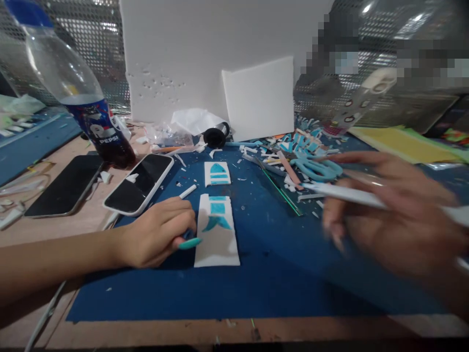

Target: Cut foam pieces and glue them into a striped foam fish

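**A light white strip (218,249), to be held by its bare edges**

The white strip lies flat on the blue mat (278,288), just below a small white piece (207,180). It looks light and rather stiff, yet probably easy to dent. Its plain lower sides seem the safest hold, because the blue marks could smear. The left hand (157,234) rests beside it with curled fingers; whether they grip something, I cannot tell. The right hand (399,215), blurred, holds a slim white pen (351,194) between its fingers.
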Action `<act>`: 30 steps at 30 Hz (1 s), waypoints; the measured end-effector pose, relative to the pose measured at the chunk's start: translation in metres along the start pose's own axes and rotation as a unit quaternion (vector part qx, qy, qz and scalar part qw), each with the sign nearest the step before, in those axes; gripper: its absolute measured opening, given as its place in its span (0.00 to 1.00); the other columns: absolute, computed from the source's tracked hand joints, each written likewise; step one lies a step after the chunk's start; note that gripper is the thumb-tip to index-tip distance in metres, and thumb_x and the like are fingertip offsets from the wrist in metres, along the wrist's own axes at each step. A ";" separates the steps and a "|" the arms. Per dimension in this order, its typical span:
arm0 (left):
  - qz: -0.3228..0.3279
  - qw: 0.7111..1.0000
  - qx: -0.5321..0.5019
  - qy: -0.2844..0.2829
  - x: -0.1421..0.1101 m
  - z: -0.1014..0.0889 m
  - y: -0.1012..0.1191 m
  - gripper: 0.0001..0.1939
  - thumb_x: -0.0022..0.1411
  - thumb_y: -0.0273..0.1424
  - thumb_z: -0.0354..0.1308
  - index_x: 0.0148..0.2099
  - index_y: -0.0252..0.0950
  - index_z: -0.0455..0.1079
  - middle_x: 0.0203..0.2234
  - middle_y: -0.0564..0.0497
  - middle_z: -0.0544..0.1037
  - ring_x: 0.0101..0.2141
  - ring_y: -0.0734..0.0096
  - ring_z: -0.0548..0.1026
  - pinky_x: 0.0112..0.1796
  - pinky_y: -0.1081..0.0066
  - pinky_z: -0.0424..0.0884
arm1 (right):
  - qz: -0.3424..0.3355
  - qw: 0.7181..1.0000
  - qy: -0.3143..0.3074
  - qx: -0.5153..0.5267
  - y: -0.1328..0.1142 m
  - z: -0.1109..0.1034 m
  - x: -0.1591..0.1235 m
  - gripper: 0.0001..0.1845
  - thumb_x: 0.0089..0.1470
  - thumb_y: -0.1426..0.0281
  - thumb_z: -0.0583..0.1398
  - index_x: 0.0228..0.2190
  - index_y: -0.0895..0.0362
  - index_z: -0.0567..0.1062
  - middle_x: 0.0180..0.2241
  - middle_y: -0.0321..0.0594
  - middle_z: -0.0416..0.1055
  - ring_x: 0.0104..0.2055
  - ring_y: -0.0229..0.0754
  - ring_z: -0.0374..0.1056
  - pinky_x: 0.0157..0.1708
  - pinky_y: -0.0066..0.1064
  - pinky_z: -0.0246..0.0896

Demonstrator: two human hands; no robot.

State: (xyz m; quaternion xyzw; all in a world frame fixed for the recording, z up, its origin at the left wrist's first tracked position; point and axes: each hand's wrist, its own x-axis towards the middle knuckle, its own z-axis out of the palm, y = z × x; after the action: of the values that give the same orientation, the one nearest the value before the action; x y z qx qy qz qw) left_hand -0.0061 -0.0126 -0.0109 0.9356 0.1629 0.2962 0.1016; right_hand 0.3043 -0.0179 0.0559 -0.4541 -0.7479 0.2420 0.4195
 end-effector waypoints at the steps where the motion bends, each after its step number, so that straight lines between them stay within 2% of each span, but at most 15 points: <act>1: 0.001 1.000 -0.027 -0.005 0.002 -0.001 0.001 0.16 0.71 0.35 0.32 0.34 0.37 0.56 0.23 0.49 0.67 0.25 0.67 0.64 0.28 0.67 0.65 | 0.041 0.990 -0.022 0.136 0.002 0.007 0.004 0.13 0.57 0.55 0.54 0.35 0.49 0.71 0.12 0.30 0.69 0.10 0.37 0.63 0.07 0.24 0.53; 2: 0.011 0.998 -0.055 -0.011 0.003 -0.002 0.002 0.14 0.70 0.36 0.35 0.35 0.37 0.56 0.25 0.48 0.69 0.27 0.66 0.66 0.29 0.66 0.66 | 0.077 0.967 -0.043 0.240 0.004 0.016 0.007 0.13 0.54 0.55 0.57 0.32 0.51 0.71 0.13 0.32 0.69 0.09 0.37 0.62 0.07 0.24 0.55; 4: 0.051 0.994 -0.090 -0.040 0.004 -0.005 0.004 0.10 0.69 0.37 0.42 0.36 0.38 0.56 0.31 0.44 0.74 0.34 0.62 0.71 0.35 0.63 0.70 | 0.134 0.923 -0.112 0.343 0.009 0.040 0.014 0.17 0.50 0.54 0.60 0.25 0.56 0.70 0.13 0.35 0.70 0.10 0.36 0.63 0.06 0.23 0.56; 6: 0.091 0.989 -0.088 -0.073 0.004 -0.007 0.006 0.10 0.66 0.39 0.49 0.35 0.39 0.59 0.40 0.43 0.78 0.45 0.58 0.72 0.44 0.60 0.69 | 0.159 0.893 -0.148 0.393 0.014 0.063 0.021 0.19 0.47 0.59 0.64 0.19 0.56 0.63 0.11 0.31 0.68 0.07 0.33 0.59 0.04 0.20 0.51; 8: 0.096 0.988 -0.059 -0.108 0.004 -0.008 0.008 0.11 0.63 0.42 0.52 0.36 0.39 0.62 0.45 0.45 0.77 0.55 0.51 0.65 0.54 0.51 0.60 | 0.177 0.878 -0.204 0.394 0.020 0.081 0.027 0.22 0.47 0.61 0.65 0.16 0.56 0.59 0.08 0.28 0.64 0.05 0.32 0.55 0.02 0.18 0.46; 10: 0.064 0.987 -0.039 -0.141 0.003 -0.007 0.010 0.15 0.63 0.46 0.51 0.38 0.39 0.66 0.48 0.46 0.76 0.61 0.45 0.54 0.58 0.41 0.45 | 0.178 0.877 -0.227 0.384 0.026 0.093 0.030 0.23 0.48 0.61 0.63 0.15 0.56 0.58 0.06 0.27 0.62 0.04 0.32 0.55 0.01 0.18 0.44; 12: 0.032 0.984 -0.039 -0.174 0.002 -0.006 0.010 0.19 0.63 0.49 0.48 0.41 0.39 0.68 0.50 0.45 0.74 0.63 0.42 0.46 0.57 0.35 0.33 | 0.172 0.884 -0.205 0.383 0.030 0.097 0.031 0.23 0.50 0.61 0.62 0.14 0.57 0.58 0.09 0.29 0.66 0.04 0.31 0.54 0.01 0.18 0.43; 14: 0.007 0.979 -0.050 -0.196 0.000 -0.006 0.009 0.21 0.62 0.50 0.47 0.42 0.39 0.69 0.52 0.44 0.73 0.64 0.41 0.43 0.55 0.33 0.26 | 0.171 0.894 -0.189 0.369 0.032 0.097 0.031 0.24 0.51 0.61 0.61 0.14 0.57 0.58 0.11 0.31 0.68 0.04 0.29 0.53 0.01 0.19 0.43; 16: -0.017 0.974 -0.066 -0.216 -0.001 -0.005 0.007 0.23 0.62 0.51 0.47 0.44 0.39 0.70 0.53 0.44 0.72 0.63 0.39 0.42 0.54 0.32 0.23 | 0.174 0.903 -0.208 0.332 0.032 0.095 0.030 0.23 0.52 0.61 0.61 0.14 0.57 0.58 0.10 0.30 0.66 0.04 0.29 0.53 0.02 0.18 0.43; 19: -0.036 0.964 -0.085 -0.250 -0.001 -0.005 0.005 0.23 0.61 0.49 0.49 0.48 0.38 0.69 0.56 0.43 0.69 0.63 0.39 0.43 0.54 0.31 0.25 | 0.167 0.913 -0.246 0.280 0.031 0.094 0.029 0.22 0.51 0.62 0.62 0.15 0.56 0.59 0.07 0.27 0.61 0.06 0.29 0.54 0.04 0.18 0.45; 24: -0.019 0.960 -0.089 -0.265 0.006 -0.007 0.003 0.22 0.58 0.42 0.56 0.51 0.36 0.67 0.56 0.43 0.68 0.61 0.43 0.54 0.58 0.36 0.28 | 0.156 0.922 -0.263 0.236 0.031 0.095 0.031 0.22 0.51 0.62 0.62 0.13 0.56 0.61 0.09 0.30 0.61 0.07 0.29 0.54 0.04 0.19 0.45; 27: -0.015 0.968 -0.074 -0.241 0.008 -0.008 0.003 0.20 0.58 0.42 0.57 0.48 0.36 0.69 0.54 0.44 0.71 0.60 0.43 0.58 0.59 0.36 0.35 | 0.160 0.921 -0.268 0.232 0.032 0.096 0.031 0.22 0.51 0.61 0.62 0.13 0.55 0.61 0.09 0.30 0.61 0.06 0.29 0.54 0.04 0.20 0.44; 30: -0.019 0.969 -0.064 -0.236 0.007 -0.007 0.003 0.16 0.57 0.42 0.57 0.44 0.38 0.71 0.52 0.46 0.73 0.61 0.40 0.53 0.57 0.33 0.41 | 0.163 0.921 -0.274 0.225 0.031 0.096 0.032 0.22 0.51 0.60 0.61 0.14 0.55 0.61 0.09 0.30 0.61 0.06 0.30 0.55 0.03 0.21 0.45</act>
State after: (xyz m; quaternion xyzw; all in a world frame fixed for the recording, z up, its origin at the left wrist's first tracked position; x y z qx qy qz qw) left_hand -0.0040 -0.0117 -0.0005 0.9674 0.1325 0.0747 0.2023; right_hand 0.2299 0.0264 -0.0052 -0.3792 -0.6747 0.5843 0.2440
